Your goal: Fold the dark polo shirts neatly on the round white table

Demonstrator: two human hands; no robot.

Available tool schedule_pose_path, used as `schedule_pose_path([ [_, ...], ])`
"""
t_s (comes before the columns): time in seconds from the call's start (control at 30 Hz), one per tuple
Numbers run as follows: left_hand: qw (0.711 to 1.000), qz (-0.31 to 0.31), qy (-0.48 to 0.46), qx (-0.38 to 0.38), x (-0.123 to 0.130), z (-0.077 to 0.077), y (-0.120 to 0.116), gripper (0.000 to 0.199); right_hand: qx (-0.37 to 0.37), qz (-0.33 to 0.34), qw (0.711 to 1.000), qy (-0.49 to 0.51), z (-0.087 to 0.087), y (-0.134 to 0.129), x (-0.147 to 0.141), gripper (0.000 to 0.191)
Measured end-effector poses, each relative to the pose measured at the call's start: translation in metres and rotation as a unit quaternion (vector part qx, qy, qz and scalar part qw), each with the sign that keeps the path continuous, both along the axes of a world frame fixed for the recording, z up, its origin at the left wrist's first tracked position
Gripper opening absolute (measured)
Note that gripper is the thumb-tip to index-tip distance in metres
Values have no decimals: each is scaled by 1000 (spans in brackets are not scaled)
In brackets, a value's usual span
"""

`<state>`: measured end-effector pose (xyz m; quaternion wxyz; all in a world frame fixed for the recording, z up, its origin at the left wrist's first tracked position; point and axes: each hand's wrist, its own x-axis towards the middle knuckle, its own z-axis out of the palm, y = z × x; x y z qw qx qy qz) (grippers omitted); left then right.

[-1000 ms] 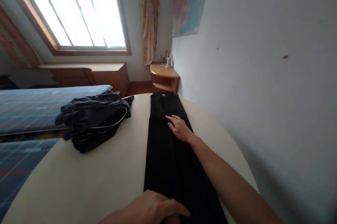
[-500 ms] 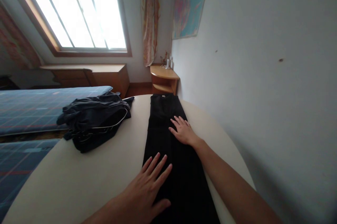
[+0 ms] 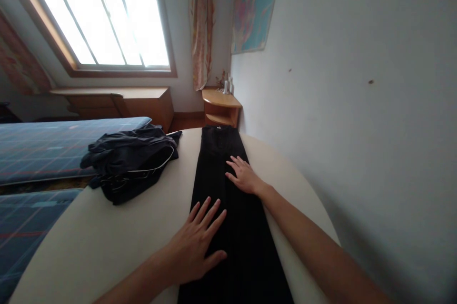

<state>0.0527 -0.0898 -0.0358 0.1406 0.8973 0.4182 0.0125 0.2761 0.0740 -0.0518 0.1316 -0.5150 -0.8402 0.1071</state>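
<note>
A long black garment [image 3: 246,247] lies flat down the middle of the round white table [image 3: 117,242], its narrow far end at the table's back edge. My left hand [image 3: 194,242], fingers spread, rests over the garment's left edge in the near half. Farther up, my right hand [image 3: 244,176] lies with its fingers apart on the garment's right side. Neither hand grips anything. A crumpled pile of dark clothes [image 3: 132,156] with a white cord sits at the table's back left.
Blue plaid mattresses [image 3: 53,152] adjoin the table on the left. A white wall [image 3: 357,152] runs along the right side. Behind stand a wooden corner shelf [image 3: 221,99] and a low wooden desk [image 3: 146,92] beneath the window.
My left hand has shifted slightly away from me and to the left. My right hand has moved slightly left. The view has shifted a little, and the garment appears slightly farther left.
</note>
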Motion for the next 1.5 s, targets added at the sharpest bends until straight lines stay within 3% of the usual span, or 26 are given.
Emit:
schedule_pose_path([
  [0.2,999,-2,-5,31,0,-6,-1,79,-14,118,992,43,13,-102,27,51],
  [0.33,998,-34,-21,43,3,-3,-6,80,-63,133,987,65,27,-168,43,50],
  [0.53,996,-79,-31,7,7,7,-9,85,-114,140,982,59,38,-224,62,61],
  [0.6,996,-79,-28,2,7,8,-9,88,-111,146,981,62,37,-233,66,62],
  [0.77,996,-84,-29,-6,5,9,-9,87,-80,142,985,51,34,-239,71,36],
  [1.03,995,-89,-41,-2,4,7,-8,88,-17,165,985,54,32,-240,77,20],
  [1.17,994,-97,-57,7,3,4,-7,89,25,172,985,23,32,-242,80,18],
  [1.43,992,-104,-64,22,4,6,-8,91,36,179,983,16,38,-249,65,18],
  [1.5,989,-124,-73,25,6,8,-9,83,25,173,984,18,35,-251,58,19],
])
